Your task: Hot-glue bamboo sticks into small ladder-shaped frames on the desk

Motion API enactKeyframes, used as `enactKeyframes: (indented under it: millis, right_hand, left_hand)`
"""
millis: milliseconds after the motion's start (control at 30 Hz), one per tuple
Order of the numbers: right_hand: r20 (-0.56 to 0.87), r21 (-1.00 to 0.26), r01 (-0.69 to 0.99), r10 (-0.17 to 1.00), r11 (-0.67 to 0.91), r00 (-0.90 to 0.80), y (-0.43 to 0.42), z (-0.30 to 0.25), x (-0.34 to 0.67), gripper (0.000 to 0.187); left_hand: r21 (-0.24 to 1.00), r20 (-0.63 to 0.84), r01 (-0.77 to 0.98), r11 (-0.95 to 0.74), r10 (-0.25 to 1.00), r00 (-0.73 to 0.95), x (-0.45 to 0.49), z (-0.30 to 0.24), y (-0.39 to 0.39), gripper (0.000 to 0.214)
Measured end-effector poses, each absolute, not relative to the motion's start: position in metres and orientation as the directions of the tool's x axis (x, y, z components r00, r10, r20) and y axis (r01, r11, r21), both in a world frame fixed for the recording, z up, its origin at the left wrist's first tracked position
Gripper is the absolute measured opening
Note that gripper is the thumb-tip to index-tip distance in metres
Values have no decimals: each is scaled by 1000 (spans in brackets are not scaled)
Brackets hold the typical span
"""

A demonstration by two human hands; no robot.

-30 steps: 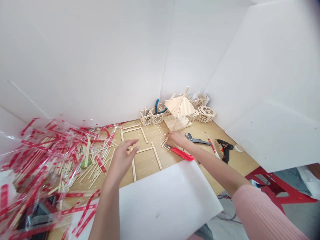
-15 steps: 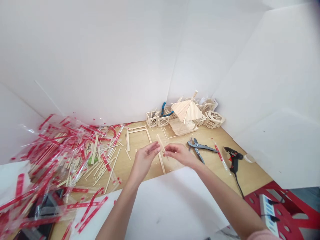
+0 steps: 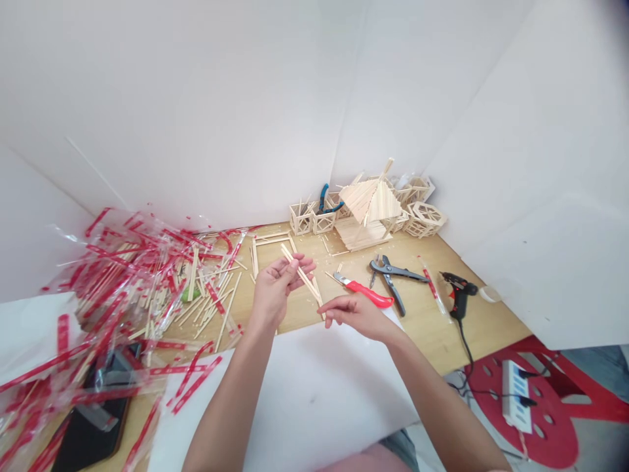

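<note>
Pale wooden chopsticks (image 3: 301, 272) slant between my hands above the table. My left hand (image 3: 278, 285) grips them near their upper end, thumb on top and the other fingers behind. At the lower end, my right hand (image 3: 354, 314) pinches the tips between thumb and index finger. Just beyond my right hand lies a red-handled cutter (image 3: 366, 292), blade pointing left. Behind my left hand, a flat frame of sticks (image 3: 270, 241) rests on the wood, partly covered by the hand.
Loose sticks and red-and-clear wrappers (image 3: 147, 275) pile up at left, above a black phone (image 3: 93, 426). A stick-built house (image 3: 368, 203) and lattice boxes (image 3: 301, 219) stand at the back. Grey pliers (image 3: 393, 278) and a glue gun (image 3: 460, 295) lie right. White paper (image 3: 314, 387) covers the front.
My left hand has moved slightly left and down, my right hand down, and the chopsticks are now seen more fully between them. The red-handled cutter has come into sight.
</note>
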State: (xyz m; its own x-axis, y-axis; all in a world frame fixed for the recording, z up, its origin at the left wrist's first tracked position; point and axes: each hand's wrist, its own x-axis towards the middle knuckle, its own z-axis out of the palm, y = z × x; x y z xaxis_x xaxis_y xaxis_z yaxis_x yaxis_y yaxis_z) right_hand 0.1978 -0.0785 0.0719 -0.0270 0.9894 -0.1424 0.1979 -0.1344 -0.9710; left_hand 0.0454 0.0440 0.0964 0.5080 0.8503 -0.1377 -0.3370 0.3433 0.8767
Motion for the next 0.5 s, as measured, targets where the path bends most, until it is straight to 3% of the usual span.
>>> enactKeyframes:
  millis: [100, 233, 367, 500]
  right_hand:
    - [-25, -917, 395, 996, -57, 87, -86, 80, 195, 26]
    - [198, -906, 408, 964, 112, 176, -86, 92, 187, 42]
    - [305, -878, 435, 935, 200, 184, -85, 93, 182, 22]
    - [364, -870, 436, 897, 232, 250, -89, 88, 180, 15]
  left_hand:
    - [871, -138, -344, 351, 847, 513, 44, 96, 45, 36]
    - [860, -152, -331, 388, 815, 560, 46, 96, 41, 35]
    - [842, -185, -307, 444, 771, 609, 49, 98, 36, 34]
    - [838, -194, -278, 470, 732, 653, 48, 103, 31, 33]
